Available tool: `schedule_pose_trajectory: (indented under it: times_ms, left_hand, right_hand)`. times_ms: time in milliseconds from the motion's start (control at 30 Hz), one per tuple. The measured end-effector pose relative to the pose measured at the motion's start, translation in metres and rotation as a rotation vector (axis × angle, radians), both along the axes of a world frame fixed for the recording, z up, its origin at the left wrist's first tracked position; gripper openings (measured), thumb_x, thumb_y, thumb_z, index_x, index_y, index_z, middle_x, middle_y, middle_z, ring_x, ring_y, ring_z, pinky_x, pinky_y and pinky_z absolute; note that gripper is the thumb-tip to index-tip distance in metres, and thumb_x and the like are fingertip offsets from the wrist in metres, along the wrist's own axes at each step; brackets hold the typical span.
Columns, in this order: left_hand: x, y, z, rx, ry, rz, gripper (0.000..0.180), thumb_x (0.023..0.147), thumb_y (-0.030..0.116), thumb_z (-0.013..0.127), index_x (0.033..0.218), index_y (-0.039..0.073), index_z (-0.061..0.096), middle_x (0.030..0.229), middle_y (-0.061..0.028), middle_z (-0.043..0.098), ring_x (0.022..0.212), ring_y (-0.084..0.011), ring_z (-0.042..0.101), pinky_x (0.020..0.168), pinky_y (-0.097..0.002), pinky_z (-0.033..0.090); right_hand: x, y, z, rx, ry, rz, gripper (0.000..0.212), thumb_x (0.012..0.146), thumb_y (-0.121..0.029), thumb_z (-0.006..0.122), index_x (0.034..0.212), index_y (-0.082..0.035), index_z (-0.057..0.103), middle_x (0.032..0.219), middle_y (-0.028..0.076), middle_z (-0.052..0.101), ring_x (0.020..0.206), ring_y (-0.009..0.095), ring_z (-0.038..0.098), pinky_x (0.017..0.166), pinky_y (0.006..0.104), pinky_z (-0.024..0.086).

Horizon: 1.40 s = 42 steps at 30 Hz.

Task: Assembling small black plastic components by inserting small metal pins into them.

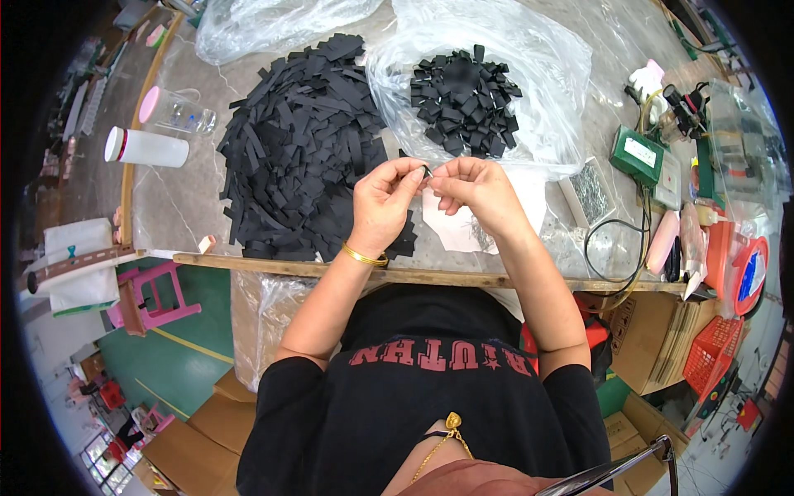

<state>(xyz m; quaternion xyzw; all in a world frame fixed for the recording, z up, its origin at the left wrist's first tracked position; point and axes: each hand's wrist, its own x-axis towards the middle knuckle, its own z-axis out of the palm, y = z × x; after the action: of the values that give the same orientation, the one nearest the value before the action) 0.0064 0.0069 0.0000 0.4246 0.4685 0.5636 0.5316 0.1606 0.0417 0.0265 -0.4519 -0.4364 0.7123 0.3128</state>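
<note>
Near the table's front edge, my left hand (383, 205) and my right hand (478, 192) meet fingertip to fingertip. Between the left thumb and forefinger is pinched a small black fabric strip (427, 171), mostly covered by the fingers. My right thumb and forefinger close at the same spot on a thin, shiny piece, too small to name. Left of the hands spreads a big heap of flat black strips (289, 149). Beyond them, folded black pieces (463, 103) are piled on a clear plastic bag (554, 99). Thin metal bits lie on white paper (447, 223) below my right hand.
A clear tray of small metal parts (589, 194) stands to the right, near a green box (637, 155) and a looped black cable (591, 248). At left are a white bottle (153, 148) and a pink-lidded clear jar (182, 113). A wooden strip (273, 264) edges the table.
</note>
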Motion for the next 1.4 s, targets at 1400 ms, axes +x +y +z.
schedule_pose_trajectory:
  times_ms: [1400]
  left_hand:
    - [0.011, -0.008, 0.013, -0.172, -0.258, 0.066, 0.014, 0.082, 0.006, 0.060, 0.092, -0.003, 0.060, 0.083, -0.0034, 0.061, 0.073, -0.0072, 0.054, 0.066, -0.0194, 0.043]
  right_hand:
    - [0.005, -0.009, -0.008, 0.091, 0.032, -0.088, 0.014, 0.078, -0.010, 0.064, 0.085, 0.001, 0.061, 0.073, 0.003, 0.060, 0.062, 0.007, 0.054, 0.056, 0.0200, 0.045]
